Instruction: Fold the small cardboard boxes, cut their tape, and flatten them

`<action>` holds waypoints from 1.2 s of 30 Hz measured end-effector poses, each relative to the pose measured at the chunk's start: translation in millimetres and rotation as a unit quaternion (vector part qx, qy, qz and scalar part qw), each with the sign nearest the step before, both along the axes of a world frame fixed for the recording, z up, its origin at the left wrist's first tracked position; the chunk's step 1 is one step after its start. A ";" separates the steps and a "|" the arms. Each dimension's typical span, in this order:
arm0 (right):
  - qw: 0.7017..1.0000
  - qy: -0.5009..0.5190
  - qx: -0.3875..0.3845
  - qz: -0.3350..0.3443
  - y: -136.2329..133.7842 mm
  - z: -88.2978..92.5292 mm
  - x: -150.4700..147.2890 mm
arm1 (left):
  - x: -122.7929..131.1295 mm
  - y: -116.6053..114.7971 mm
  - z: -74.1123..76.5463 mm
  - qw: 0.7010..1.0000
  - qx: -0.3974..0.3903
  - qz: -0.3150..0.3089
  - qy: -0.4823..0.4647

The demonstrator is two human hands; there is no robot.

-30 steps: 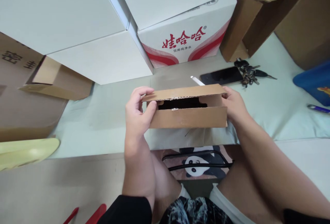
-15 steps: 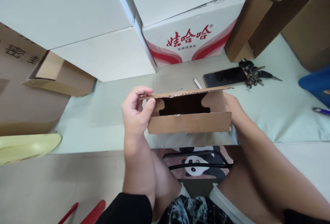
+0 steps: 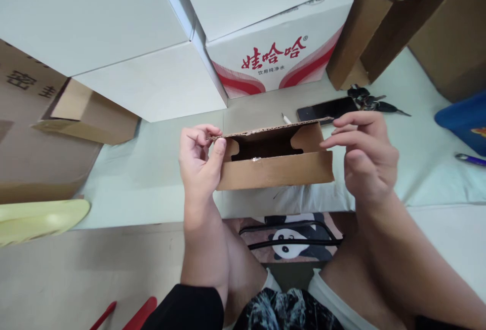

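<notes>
A narrow brown cardboard box (image 3: pixel 275 170) is held up over the front edge of the cloth-covered surface, its open end facing me and its inside dark. My left hand (image 3: pixel 201 160) grips the box's left end, thumb on the near side and fingers at the back edge. At the right end, my right hand (image 3: pixel 368 153) is off the box's side with fingers apart. Its fingertips are close to the right flap (image 3: pixel 309 137) and the back corner; whether they touch I cannot tell.
Behind the box lie a phone (image 3: pixel 326 109), keys (image 3: pixel 368 99) and a white pen-like stick (image 3: pixel 286 119). White cartons (image 3: pixel 152 82), a red-and-white carton (image 3: pixel 281 62) and an open tall cardboard box (image 3: pixel 347 31) stand at the back. A blue container (image 3: pixel 463 125) and purple pen (image 3: pixel 471 159) are at right.
My right hand has come off the box's right side and risen, its fingers now apart near the back corner. The box has lifted slightly, still in my left hand.
</notes>
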State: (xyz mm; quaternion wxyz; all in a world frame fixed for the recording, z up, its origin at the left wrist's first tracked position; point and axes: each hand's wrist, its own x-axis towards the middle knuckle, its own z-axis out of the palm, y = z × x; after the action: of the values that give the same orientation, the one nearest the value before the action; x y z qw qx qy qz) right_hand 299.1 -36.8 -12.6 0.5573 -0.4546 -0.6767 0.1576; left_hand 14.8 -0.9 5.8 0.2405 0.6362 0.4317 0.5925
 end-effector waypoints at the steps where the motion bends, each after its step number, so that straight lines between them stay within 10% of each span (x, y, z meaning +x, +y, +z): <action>1: 1.000 -0.010 0.004 0.023 -1.7 2.1 -1.9 | 0.3 0.2 0.0 1.000 0.008 0.005 0.015; 14: 0.992 -0.126 -0.002 -0.019 -2.1 6.9 -19.4 | -7.5 -3.3 4.6 0.993 0.020 0.042 0.107; 22: 0.994 0.017 -0.046 0.098 -9.5 19.1 -6.0 | -18.2 -6.5 7.7 0.987 -0.150 -0.035 -0.041; 36: 0.977 -0.095 -0.053 0.182 -4.5 12.9 -4.1 | -16.5 -1.4 6.9 0.987 -0.139 -0.057 -0.050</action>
State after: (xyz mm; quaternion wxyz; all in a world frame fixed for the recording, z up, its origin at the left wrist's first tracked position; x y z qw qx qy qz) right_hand 295.0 -41.3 0.4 0.4275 -0.3654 -0.7888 0.2479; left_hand -1.7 -2.3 12.7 0.3812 0.5899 0.4606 0.5427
